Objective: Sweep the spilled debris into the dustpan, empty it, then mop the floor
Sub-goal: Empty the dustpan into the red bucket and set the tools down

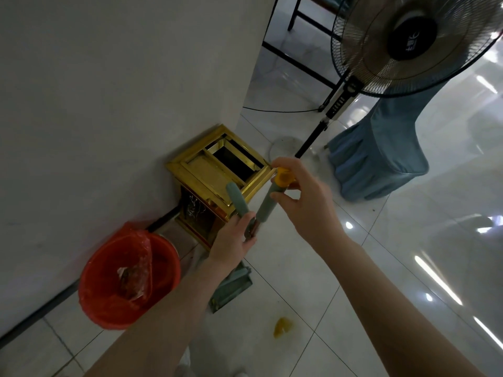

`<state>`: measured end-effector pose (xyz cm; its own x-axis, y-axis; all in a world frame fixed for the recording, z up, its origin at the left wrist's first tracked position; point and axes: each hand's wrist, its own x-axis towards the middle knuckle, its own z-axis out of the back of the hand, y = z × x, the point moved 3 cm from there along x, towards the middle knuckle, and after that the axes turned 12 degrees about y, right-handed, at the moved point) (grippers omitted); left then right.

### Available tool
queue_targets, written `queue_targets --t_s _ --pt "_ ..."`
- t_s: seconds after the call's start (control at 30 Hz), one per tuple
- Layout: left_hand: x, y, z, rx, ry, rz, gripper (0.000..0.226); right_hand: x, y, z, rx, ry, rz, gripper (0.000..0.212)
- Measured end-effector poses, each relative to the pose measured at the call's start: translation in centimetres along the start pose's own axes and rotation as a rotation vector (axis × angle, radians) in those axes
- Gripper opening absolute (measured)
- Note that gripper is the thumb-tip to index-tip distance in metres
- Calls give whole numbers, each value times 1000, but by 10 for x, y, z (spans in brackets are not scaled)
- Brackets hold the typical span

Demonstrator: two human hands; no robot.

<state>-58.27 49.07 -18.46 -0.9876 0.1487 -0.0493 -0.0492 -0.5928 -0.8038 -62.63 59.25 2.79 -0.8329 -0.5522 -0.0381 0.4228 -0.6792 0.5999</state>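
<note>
The left hand is closed around the shaft just below a green handle. The right hand pinches the yellow-capped top of a second green handle between thumb and fingers. Below the left forearm, the green dustpan stands on the tiled floor, near a gold bin whose dark top opening is uncovered; what lies inside cannot be told. To the left, against the wall, a red bucket lined with a red bag holds crumpled brownish rubbish. A yellow scrap lies on the near floor. At far right stand a fan and a blue-covered chair.
</note>
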Motion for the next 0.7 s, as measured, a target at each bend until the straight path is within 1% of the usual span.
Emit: queue_targets --t_s 0.13,0.23,0.3,0.43,0.6,0.7 --pt "3 -1 1 46 -31 -20 60 5 -1 1 7 19 -6 48" --pt "5 -3 2 34 -68 -15 59 7 -2 1 -17 32 -9 49" --pt "5 -4 3 38 -69 -8 59 6 -2 1 -36 28 -1 52" --pt "4 -8 -1 59 -51 6 60 -3 0 2 -69 13 25 64" --pt "2 -12 -6 64 -68 13 57 -17 2 3 -44 9 -16 70" --pt "-1 -11 -4 66 -65 20 58 -22 -1 1 -26 2 -38 69"
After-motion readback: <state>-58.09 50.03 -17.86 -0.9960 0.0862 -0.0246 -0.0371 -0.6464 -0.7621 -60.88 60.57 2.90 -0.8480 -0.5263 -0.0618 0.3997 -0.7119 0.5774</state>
